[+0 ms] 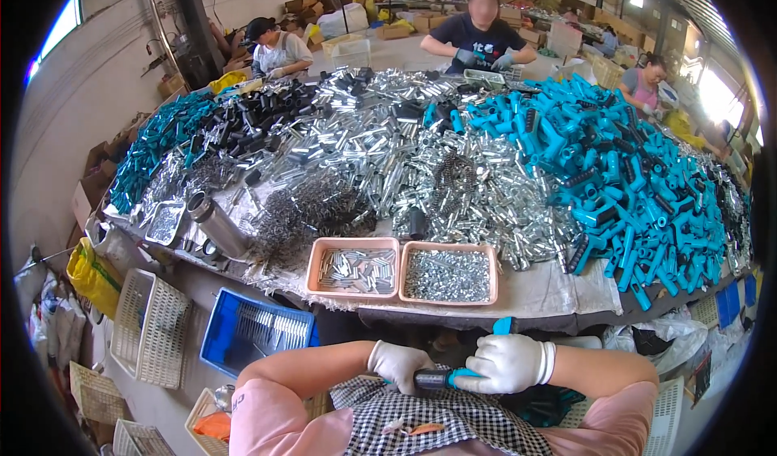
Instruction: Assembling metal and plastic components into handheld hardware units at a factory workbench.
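Observation:
In front of my chest, my left hand point(398, 365) and my right hand point(510, 363), both in white gloves, are closed on one teal-and-black plastic handle point(437, 379). My left fingers wrap its dark tubular end. My right hand grips the teal body, and a teal tip shows above the glove; the rest is hidden by the fingers. Ahead on the table edge stand two pink trays: one of short metal pins point(356, 270), one of small silvery metal pieces point(447, 275). A large heap of teal handle-shaped parts point(615, 173) lies to the right.
Silvery metal tubes point(364, 132), black parts point(259, 112) and dark springs point(312, 205) cover the table point(550, 290). A steel flask point(217, 223) stands front left. A blue crate point(218, 326) and white baskets point(150, 326) sit on the floor at left. Several people work across the table.

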`<state>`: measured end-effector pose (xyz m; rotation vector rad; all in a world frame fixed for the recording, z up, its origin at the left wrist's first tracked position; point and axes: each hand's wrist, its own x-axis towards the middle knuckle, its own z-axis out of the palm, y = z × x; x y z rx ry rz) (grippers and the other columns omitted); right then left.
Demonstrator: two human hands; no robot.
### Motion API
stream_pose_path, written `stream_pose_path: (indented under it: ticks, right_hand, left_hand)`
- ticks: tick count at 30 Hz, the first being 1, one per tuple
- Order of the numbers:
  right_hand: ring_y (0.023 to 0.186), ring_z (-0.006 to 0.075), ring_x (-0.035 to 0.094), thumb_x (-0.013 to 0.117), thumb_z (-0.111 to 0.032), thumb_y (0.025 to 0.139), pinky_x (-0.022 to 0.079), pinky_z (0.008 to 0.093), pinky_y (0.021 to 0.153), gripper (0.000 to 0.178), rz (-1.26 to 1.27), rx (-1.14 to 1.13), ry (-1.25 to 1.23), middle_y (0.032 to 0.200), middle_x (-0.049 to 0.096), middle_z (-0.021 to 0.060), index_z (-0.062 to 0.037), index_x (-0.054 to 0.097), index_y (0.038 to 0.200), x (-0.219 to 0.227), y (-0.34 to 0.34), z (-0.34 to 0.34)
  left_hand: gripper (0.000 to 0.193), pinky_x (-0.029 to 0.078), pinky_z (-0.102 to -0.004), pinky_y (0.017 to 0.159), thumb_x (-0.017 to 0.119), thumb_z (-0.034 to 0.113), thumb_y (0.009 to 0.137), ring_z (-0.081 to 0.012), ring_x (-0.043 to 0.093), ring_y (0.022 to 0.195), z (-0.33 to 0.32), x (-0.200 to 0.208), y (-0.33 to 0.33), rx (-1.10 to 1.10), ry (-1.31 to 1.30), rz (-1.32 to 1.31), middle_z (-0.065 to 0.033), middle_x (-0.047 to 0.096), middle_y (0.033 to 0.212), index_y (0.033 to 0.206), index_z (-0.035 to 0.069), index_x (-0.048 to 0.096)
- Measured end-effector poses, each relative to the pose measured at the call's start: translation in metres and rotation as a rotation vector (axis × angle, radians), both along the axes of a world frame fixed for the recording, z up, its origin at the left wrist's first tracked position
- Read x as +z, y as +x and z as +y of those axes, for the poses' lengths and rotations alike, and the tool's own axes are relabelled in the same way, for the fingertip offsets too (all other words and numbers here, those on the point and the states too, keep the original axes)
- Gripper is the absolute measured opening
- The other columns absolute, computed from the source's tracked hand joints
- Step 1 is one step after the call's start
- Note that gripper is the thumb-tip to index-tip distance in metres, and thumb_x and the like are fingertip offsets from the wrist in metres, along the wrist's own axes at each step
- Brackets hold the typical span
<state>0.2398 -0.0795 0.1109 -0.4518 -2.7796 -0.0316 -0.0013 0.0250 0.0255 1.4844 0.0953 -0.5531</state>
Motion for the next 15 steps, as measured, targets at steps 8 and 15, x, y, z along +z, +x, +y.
stream_pose_path:
  ticks: [8, 15]
  right_hand:
    - [0.074, 0.0321, 0.068, 0.075, -0.026, 0.076, 0.056, 0.0399, 0.068, 0.049, 0.191, -0.588, -0.639, 0.085, 0.069, 0.0108, -0.0141, 0.067, 0.123, -0.038, 0.011, -0.012]
    - [0.075, 0.0252, 0.068, 0.055, -0.029, 0.098, 0.059, 0.0407, 0.071, 0.044, 1.345, -0.572, -2.161, 0.1, 0.068, 0.0162, 0.0056, 0.056, 0.125, -0.06, -0.007, 0.006]
  left_hand:
    - [0.032, 0.053, -0.0457, 0.068, 0.071, 0.026, 0.079, -0.0364, 0.067, 0.076, -0.014, 0.018, 0.0, 0.328, 1.085, -0.176, -0.017, 0.068, 0.079, 0.101, 0.005, 0.064]
    - [0.012, 0.054, -0.0411, 0.057, 0.063, 0.016, 0.077, -0.0272, 0.067, 0.068, 0.029, 0.024, 0.0, 0.359, 1.764, -0.382, -0.0082, 0.064, 0.074, 0.087, 0.01, 0.059]
